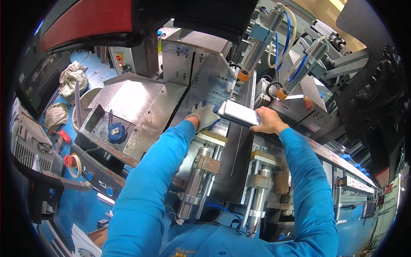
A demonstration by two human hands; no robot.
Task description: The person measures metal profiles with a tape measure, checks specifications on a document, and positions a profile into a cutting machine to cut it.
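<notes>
A short rectangular profile (240,112), pale on top and dark along its side, lies across the middle of the machine between my hands. My left hand (204,115), in a grey and blue work glove, is closed at its left end. Bare, my right hand (269,121) grips the other end with the thumb at the near side. The fingertips of both hands are partly hidden. Just beyond the piece, two pneumatic cylinders with orange tips (244,76) point down. Nearer me stand two clamp cylinders, left (195,175) and right (259,188).
A blue tape measure (116,132) rests on the metal bed at left. Upright steel guards (177,62) rise behind it. A black and red machine cover (90,21) hangs overhead. Along the right runs a printed measuring rail (342,162). Blue-knobbed control panels (96,182) sit low at left.
</notes>
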